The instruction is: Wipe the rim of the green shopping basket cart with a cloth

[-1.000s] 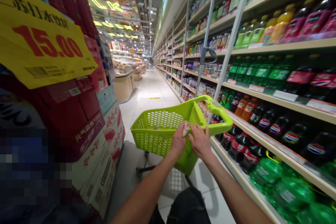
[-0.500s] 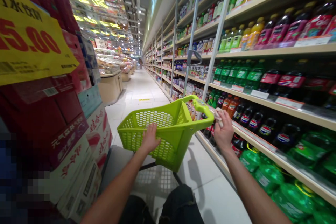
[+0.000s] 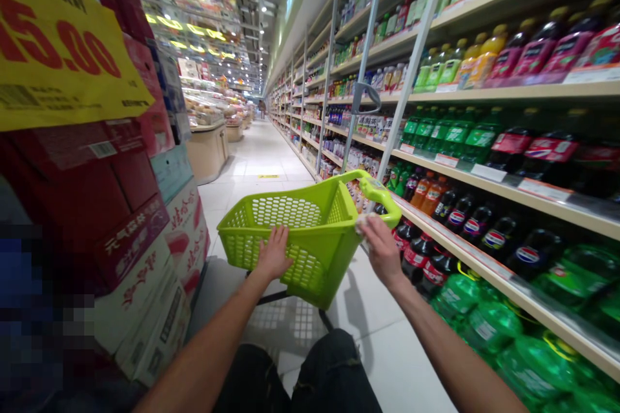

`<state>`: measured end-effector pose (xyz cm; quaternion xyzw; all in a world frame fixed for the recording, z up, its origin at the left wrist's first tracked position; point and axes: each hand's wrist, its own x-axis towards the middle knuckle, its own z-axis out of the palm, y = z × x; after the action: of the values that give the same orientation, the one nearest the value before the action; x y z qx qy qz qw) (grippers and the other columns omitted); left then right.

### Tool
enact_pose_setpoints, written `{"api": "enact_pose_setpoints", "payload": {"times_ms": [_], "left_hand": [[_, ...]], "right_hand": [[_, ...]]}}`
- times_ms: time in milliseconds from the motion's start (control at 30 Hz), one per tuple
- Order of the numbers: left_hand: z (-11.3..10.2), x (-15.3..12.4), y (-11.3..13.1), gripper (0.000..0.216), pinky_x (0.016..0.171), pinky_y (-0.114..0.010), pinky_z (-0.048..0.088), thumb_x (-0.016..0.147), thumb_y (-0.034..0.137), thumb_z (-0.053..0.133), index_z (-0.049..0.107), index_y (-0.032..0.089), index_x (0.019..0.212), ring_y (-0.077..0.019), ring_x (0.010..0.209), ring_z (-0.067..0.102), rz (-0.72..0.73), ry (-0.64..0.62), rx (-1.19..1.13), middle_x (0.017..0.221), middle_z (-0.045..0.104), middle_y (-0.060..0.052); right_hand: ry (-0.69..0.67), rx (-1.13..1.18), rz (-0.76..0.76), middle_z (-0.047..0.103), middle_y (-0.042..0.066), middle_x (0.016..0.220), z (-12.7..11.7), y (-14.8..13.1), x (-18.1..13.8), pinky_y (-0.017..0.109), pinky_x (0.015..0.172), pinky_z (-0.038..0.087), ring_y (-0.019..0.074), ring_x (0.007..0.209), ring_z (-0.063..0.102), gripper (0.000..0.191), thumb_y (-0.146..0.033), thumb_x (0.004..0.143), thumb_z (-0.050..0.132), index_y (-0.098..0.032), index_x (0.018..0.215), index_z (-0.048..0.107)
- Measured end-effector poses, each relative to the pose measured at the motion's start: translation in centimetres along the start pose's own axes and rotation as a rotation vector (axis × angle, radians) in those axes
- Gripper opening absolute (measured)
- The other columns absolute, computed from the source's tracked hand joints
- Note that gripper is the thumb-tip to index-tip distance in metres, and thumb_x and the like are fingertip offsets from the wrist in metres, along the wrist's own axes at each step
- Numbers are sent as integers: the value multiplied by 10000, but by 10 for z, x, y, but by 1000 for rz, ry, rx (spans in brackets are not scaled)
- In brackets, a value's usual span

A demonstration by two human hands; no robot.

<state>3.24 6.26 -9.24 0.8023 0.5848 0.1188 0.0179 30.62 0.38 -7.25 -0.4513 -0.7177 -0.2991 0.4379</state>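
A lime-green shopping cart (image 3: 310,271) with honeycomb-patterned sides stands in front of my knees, its handle towards the right. My left hand (image 3: 275,255) holds the near rim of its basket, fingers bent over the edge. In my right hand (image 3: 385,248) is a crumpled white cloth (image 3: 362,224), pinched by the fingertips. It touches the near side of the cart's handle (image 3: 393,210), where the handle joins the basket. The inside of the basket is partly visible through the open top.
Shelves (image 3: 484,164) of soda bottles line the right side, with large green bottles (image 3: 484,329) low down. Stacked drink cartons (image 3: 145,310) and a yellow price sign (image 3: 72,45) crowd the left. A tiled aisle (image 3: 261,148) runs ahead past a wooden display counter (image 3: 206,151).
My right hand has moved left with the white cloth, from the outer end of the handle to its near base. My left hand stays on the rim.
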Motion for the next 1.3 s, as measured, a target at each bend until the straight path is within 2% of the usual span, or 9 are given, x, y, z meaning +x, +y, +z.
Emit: {"api": "enact_pose_setpoints", "payload": {"times_ms": [100, 233, 333, 467, 567, 800, 967, 1167, 1300], "left_hand": [[3, -5, 3, 794, 1031, -554, 187, 686, 238, 519, 137, 175, 1379, -266, 1347, 65, 3, 15, 0, 1471, 106, -93], [0, -12, 9, 792, 1030, -561, 181, 685, 230, 519, 140, 172, 1378, -262, 1347, 71, 13, 0, -3, 1471, 100, -89], [-3, -14, 13, 792, 1023, -573, 183, 677, 217, 514, 144, 170, 1376, -265, 1346, 83, 12, -8, 15, 1469, 112, -89], [-2, -15, 16, 802, 1017, -582, 178, 660, 202, 509, 147, 172, 1375, -265, 1345, 91, 17, 14, 40, 1466, 119, -91], [-2, -16, 19, 804, 1009, -585, 186, 652, 200, 503, 151, 178, 1374, -275, 1343, 92, -4, 14, 41, 1465, 119, -99], [-6, -14, 24, 799, 1003, -590, 196, 654, 199, 509, 160, 172, 1372, -267, 1341, 114, -15, -10, 45, 1465, 122, -99], [-4, -14, 29, 791, 1004, -584, 197, 671, 208, 522, 158, 188, 1373, -270, 1341, 110, -19, -1, 36, 1466, 122, -100], [0, -15, 32, 801, 1010, -578, 197, 657, 196, 513, 157, 196, 1374, -278, 1340, 109, 7, 20, 33, 1466, 141, -89], [3, -14, 37, 799, 1014, -586, 188, 647, 171, 516, 177, 201, 1370, -291, 1337, 119, 26, 40, 0, 1463, 160, -85]], "right_hand": [[88, -28, 110, 474, 92, 1295, 2, 1, -8, 467, 1038, 320, 211, 1300, 264, 364, -77, 854, 354, -164, 1130, 574], [-110, 69, -43, 560, 62, 1206, 22, -28, -56, 436, 986, 404, 191, 1280, 308, 337, -88, 864, 364, -201, 1062, 613], [-171, 143, -128, 580, 52, 1180, 14, -32, -67, 391, 970, 430, 170, 1239, 381, 347, -90, 862, 364, -216, 1080, 603], [122, -64, 188, 438, 87, 1325, -26, 6, -24, 471, 1037, 320, 217, 1277, 314, 434, -67, 825, 341, -173, 1212, 508], [163, -176, 324, 376, 92, 1368, -34, 20, -7, 502, 1030, 308, 237, 1303, 252, 475, -62, 811, 321, -164, 1252, 465], [-97, 56, -19, 510, 65, 1265, -10, -12, -45, 438, 1012, 371, 185, 1283, 298, 436, -30, 830, 342, -212, 1173, 542], [110, -36, 150, 414, 94, 1344, -23, 7, -14, 483, 1051, 290, 211, 1308, 237, 440, -30, 832, 313, -160, 1197, 522], [-194, 102, -36, 549, 40, 1224, 16, -20, -79, 393, 1003, 394, 160, 1271, 317, 394, -75, 861, 350, -236, 1158, 552], [-123, 92, 2, 504, 71, 1271, 8, -20, -72, 413, 1023, 359, 185, 1282, 297, 421, -44, 842, 350, -201, 1190, 528]]}}
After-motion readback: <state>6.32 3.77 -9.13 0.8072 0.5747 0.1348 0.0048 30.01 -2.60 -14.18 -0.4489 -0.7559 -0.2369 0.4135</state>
